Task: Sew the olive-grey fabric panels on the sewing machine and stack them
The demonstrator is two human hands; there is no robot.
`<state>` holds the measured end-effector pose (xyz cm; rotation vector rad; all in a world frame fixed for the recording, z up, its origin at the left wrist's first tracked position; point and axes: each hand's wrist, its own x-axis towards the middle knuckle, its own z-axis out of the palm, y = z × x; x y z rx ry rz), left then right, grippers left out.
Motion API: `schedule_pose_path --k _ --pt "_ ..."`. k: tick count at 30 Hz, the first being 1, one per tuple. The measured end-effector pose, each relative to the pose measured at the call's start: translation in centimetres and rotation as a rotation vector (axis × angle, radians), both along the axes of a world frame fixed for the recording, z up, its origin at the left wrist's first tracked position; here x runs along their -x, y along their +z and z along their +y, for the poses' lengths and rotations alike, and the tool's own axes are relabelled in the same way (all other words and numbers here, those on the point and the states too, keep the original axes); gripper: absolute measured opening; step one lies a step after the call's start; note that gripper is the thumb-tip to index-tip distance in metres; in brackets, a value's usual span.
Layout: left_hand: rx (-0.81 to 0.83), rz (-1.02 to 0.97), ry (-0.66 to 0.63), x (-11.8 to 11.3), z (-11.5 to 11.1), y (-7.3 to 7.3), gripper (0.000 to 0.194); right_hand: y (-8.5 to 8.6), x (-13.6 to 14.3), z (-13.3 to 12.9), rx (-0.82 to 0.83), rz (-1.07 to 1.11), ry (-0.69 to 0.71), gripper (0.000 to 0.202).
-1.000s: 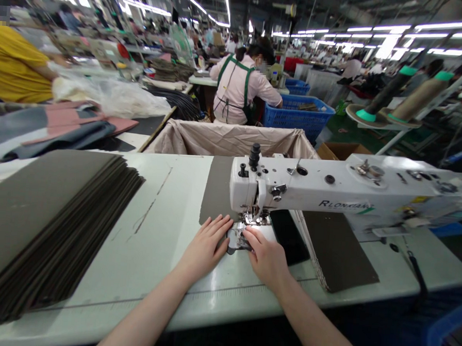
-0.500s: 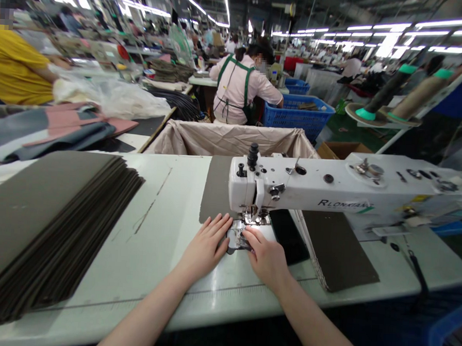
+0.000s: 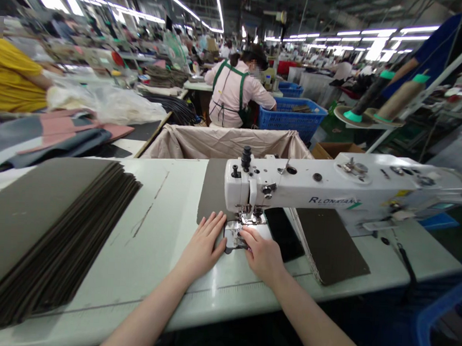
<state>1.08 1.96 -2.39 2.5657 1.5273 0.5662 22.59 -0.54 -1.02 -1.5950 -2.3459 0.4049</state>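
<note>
A white sewing machine (image 3: pixel 292 192) stands on the pale green table, its presser foot and needle just beyond my hands. My left hand (image 3: pixel 201 246) lies flat with outstretched fingers, the tips on the near edge of a grey-brown panel (image 3: pixel 212 185). This panel runs beside and behind the machine head. My right hand (image 3: pixel 264 255) has thumb and fingers drawn together at the shiny metal plate (image 3: pixel 233 236) in front of the needle. Whatever is between those fingers is hidden. A dark glossy flat piece (image 3: pixel 284 235) lies right of the plate, under the machine arm.
A tall stack of grey-brown panels (image 3: pixel 55 200) fills the table's left. More panels (image 3: pixel 333 245) lie right, partly beneath the arm. Behind the table is a beige cloth-lined bin (image 3: pixel 232 142). Thread cones (image 3: pixel 403 99) stand at right. A co-worker (image 3: pixel 229 93) sits beyond, near a blue basket (image 3: pixel 291 119).
The view has turned slightly right, so the scene sits further left. A blue-sleeved person's arm now shows behind the thread cones. Both my hands keep nearly the same place at the machine.
</note>
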Motion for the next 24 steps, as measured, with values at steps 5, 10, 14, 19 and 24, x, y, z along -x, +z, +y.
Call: schedule_pose_path --k 5,10,14,19,24 --pt "-0.01 0.013 -0.006 0.1 0.1 -0.5 0.061 0.3 -0.1 -0.2 -0.013 0.012 -0.007 0.049" --pt "-0.024 0.075 0.02 -0.1 0.3 -0.7 0.064 0.9 0.0 -0.2 -0.017 0.018 -0.001 0.046" --pt "-0.042 0.122 0.147 -0.4 0.3 0.9 0.059 2.5 0.1 -0.7 -0.006 -0.008 0.019 0.045" --pt "-0.06 0.169 0.338 1.6 -2.7 1.5 0.058 5.3 -3.4 -6.1 -0.001 -0.01 0.019 0.028" --pt "-0.028 0.27 0.322 10.0 -9.3 -2.8 0.056 5.0 -11.5 -13.5 0.017 0.081 -0.216 0.029"
